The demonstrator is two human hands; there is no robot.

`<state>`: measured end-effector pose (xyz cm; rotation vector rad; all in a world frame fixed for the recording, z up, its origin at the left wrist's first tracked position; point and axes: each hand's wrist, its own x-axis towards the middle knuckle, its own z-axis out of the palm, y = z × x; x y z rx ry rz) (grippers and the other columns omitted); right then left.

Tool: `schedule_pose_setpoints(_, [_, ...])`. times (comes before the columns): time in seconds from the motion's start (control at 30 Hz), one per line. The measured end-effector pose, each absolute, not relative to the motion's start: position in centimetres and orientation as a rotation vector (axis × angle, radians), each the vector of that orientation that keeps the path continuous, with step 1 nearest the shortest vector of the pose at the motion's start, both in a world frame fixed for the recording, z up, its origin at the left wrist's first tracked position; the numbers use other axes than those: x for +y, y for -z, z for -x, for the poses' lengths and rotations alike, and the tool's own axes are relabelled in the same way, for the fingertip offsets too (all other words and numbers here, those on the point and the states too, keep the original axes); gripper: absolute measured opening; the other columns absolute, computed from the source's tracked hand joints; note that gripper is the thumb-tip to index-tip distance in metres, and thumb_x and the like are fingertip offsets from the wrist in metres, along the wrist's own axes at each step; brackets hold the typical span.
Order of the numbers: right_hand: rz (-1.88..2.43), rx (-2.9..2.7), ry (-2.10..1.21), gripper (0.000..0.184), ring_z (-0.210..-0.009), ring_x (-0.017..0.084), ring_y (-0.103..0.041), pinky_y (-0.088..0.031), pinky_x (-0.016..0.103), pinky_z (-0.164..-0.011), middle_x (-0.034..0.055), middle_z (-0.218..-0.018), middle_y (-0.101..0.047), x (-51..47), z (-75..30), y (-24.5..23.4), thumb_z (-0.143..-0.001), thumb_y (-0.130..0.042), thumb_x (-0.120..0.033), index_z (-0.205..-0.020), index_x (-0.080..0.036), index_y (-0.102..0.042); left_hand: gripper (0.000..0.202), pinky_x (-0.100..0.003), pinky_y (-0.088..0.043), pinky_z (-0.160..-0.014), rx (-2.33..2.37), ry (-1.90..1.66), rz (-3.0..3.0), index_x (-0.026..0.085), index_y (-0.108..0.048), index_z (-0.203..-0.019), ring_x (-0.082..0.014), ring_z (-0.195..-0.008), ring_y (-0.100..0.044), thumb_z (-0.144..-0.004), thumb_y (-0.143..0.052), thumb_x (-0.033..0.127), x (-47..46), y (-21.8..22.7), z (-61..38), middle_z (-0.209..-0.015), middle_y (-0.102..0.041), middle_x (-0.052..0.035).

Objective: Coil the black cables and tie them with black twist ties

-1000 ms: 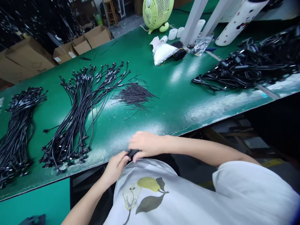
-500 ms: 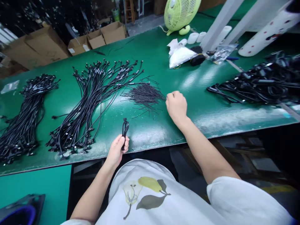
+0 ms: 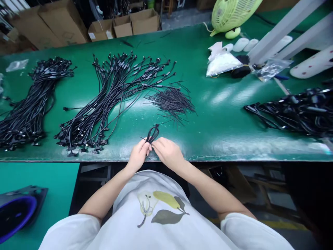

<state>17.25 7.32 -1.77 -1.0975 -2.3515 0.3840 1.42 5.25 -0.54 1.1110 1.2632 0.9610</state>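
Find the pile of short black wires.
In the head view, the pile of short black wires lies on the green workbench, just right of the long black cables, beyond the looped cable.

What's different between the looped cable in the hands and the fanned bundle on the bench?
The looped cable is a single piece, while the bundle holds many cables. The cable is bent into a tight loop; the bundle's cables fan out in long runs. The cable is up at the left hand and right hand, while the bundle lies on the green bench. Both are black.
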Motion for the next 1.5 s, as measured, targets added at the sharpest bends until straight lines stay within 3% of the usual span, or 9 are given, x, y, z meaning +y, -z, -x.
schedule_pose_setpoints(0.1, [0.683, -2.675, 0.178, 0.029, -0.089, 0.019, -0.055, -0.039, 0.033, -0.08, 0.01, -0.097, -0.063, 8.3, -17.9, 0.5, -0.097, -0.033, -0.011, -0.097, -0.013, -0.062, 0.026, -0.025, -0.036, -0.062, 1.407, -0.845, -1.325, 0.017, -0.066, -0.098, -0.0131, -0.06, -0.043, -0.087, -0.052, 0.035, 5.7, 0.7, -0.6, -0.063, -0.049, 0.0018])
schedule_pose_setpoints(0.23, [0.227, -2.828, 0.495, 0.028, -0.103, 0.022, -0.054, -0.037, 0.039, -0.092, 0.0131, -0.115, -0.06, 9.6, -17.8, -1.2, -0.095, -0.033, -0.01, -0.102, -0.012, -0.061, 0.026, -0.024, -0.03, -0.052, 1.281, -0.628, -1.19, 0.017, -0.057, -0.069, -0.0105, -0.05, -0.037, -0.082, -0.055, 0.039, 5.9, 0.7, 0.3, -0.051, -0.042, 0.0044])
schedule_pose_setpoints(0.37, [0.082, -2.97, 0.519, 0.023, -0.074, 0.019, -0.052, -0.037, 0.035, -0.072, 0.0091, -0.087, -0.061, 9.8, -17.0, -2.9, -0.095, -0.035, -0.01, -0.093, -0.013, -0.058, 0.024, -0.019, -0.022, -0.047, 1.062, -0.594, -0.852, 0.017, -0.049, -0.068, -0.0062, -0.048, -0.031, -0.072, -0.061, 0.038, 5.5, 0.9, 0.7, -0.052, -0.038, 0.0074])
schedule_pose_setpoints(0.5, [0.097, -3.042, 0.509, 0.024, -0.069, 0.02, -0.047, -0.029, 0.034, -0.06, 0.0078, -0.078, -0.055, 8.9, -16.2, -3.8, -0.093, -0.034, -0.007, -0.096, -0.011, -0.057, 0.021, -0.018, -0.02, -0.046, 1.006, -0.576, -0.75, 0.017, -0.048, -0.066, -0.0046, -0.048, -0.033, -0.064, -0.063, 0.031, 5.2, 1.2, 1.0, -0.055, -0.04, 0.007])
schedule_pose_setpoints(0.9, [-0.049, -3.112, 0.589, 0.027, -0.067, 0.021, -0.043, -0.025, 0.036, -0.057, 0.0086, -0.073, -0.049, 7.5, -16.0, -3.4, -0.086, -0.037, -0.003, -0.09, -0.01, -0.063, 0.014, -0.019, -0.023, -0.044, 0.906, -0.497, -0.601, 0.016, -0.05, -0.064, -0.0057, -0.049, -0.037, -0.06, -0.062, 0.022, 4.6, 2.1, 1.0, -0.057, -0.045, 0.0044])
schedule_pose_setpoints(1.1, [0.362, -3.024, 0.433, 0.02, -0.056, 0.018, -0.041, -0.023, 0.034, -0.055, 0.0056, -0.065, -0.051, 10.7, -15.4, -2.0, -0.083, -0.041, -0.005, -0.075, -0.015, -0.057, 0.013, -0.024, -0.038, -0.067, 0.954, -0.843, -0.707, 0.017, -0.059, -0.077, -0.01, -0.067, -0.046, -0.067, -0.054, 0.01, 5.1, 0.7, 0.5, -0.069, -0.053, 0.0034])
schedule_pose_setpoints(1.2, [0.686, -2.809, 0.298, 0.021, -0.057, 0.016, -0.044, -0.027, 0.031, -0.057, 0.0039, -0.065, -0.053, 11.5, -14.2, -1.4, -0.088, -0.041, -0.011, -0.073, -0.017, -0.056, 0.014, -0.028, -0.041, -0.078, 1.004, -1.081, -0.712, 0.015, -0.065, -0.085, -0.0137, -0.078, -0.051, -0.081, -0.056, 0.025, 6.7, 0.9, 0.6, -0.077, -0.06, 0.0001])
schedule_pose_setpoints(1.33, [0.838, -2.538, 0.171, 0.028, -0.066, 0.016, -0.051, -0.033, 0.027, -0.063, 0.004, -0.069, -0.058, 10.2, -12.6, -0.9, -0.095, -0.038, -0.018, -0.075, -0.018, -0.057, 0.064, -0.032, -0.043, -0.084, 0.938, -1.046, -0.64, 0.012, -0.069, -0.092, -0.0206, -0.09, -0.058, -0.089, -0.035, 0.066, 8.4, 0.8, 1.7, -0.084, -0.066, -0.0084])
schedule_pose_setpoints(1.5, [0.986, -2.471, -0.367, 0.032, -0.068, 0.016, -0.055, -0.038, 0.025, -0.062, 0.0028, -0.074, -0.061, 11.2, -13.4, -1.0, -0.097, -0.032, -0.025, -0.077, -0.02, -0.056, 0.067, -0.034, -0.036, -0.098, 1.152, -1.242, -1.248, 0.017, -0.07, -0.091, -0.0214, -0.102, -0.052, -0.088, -0.03, 0.071, 6.3, -0.9, 2.8, -0.101, -0.064, -0.0084])
